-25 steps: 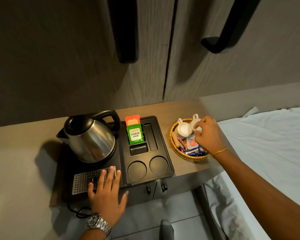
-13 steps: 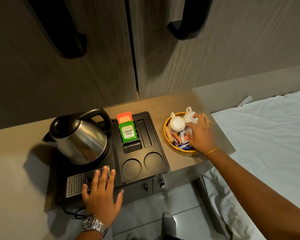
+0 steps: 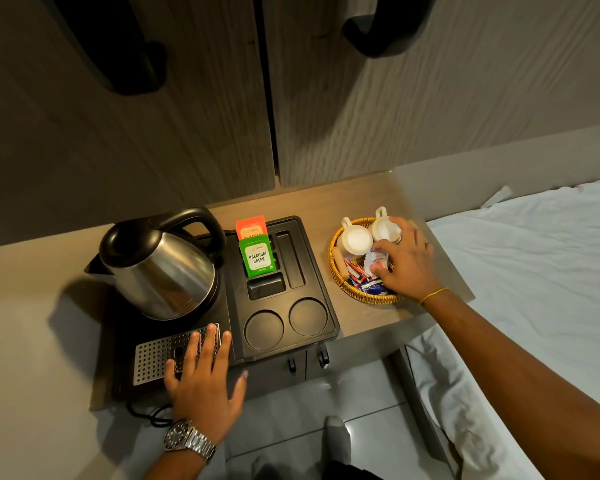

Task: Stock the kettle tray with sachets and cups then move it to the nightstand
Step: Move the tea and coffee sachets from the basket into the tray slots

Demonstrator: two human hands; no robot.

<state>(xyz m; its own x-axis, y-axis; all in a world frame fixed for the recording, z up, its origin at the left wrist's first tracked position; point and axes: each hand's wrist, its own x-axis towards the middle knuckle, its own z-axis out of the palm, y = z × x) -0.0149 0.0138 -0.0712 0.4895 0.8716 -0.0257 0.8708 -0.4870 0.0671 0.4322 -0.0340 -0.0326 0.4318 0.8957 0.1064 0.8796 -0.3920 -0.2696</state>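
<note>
A: Where did the tray (image 3: 323,299) sit against the edges?

B: On the wooden top (image 3: 371,199), its near edge level with the top's front lip, right under the left hand (image 3: 201,382). The floor (image 3: 361,438) dropped away just behind that wrist. Bare wood lay between the tray and the basket (image 3: 364,297), and more beyond both, up to the doors (image 3: 187,133).

A: And the left hand?

B: Flat, palm down, fingers spread over the grille (image 3: 153,355), thumb splayed toward the two round cup wells (image 3: 264,329). It gripped nothing. The kettle (image 3: 160,268) stood just past its fingertips.

A: The right hand (image 3: 406,268)?

B: Reached into the basket from the bed (image 3: 534,271) side, fingers curled down among the sachets (image 3: 355,273). Whether they had closed on one, I couldn't tell. Two white cups (image 3: 355,240) stood at the basket's far side, one touching the fingers.

A: Anything stocked in the tray?

B: Two tea sachets, green (image 3: 258,256) before orange (image 3: 250,228), upright in a slot beyond the left hand. The long slot beside them and both wells held nothing.
</note>
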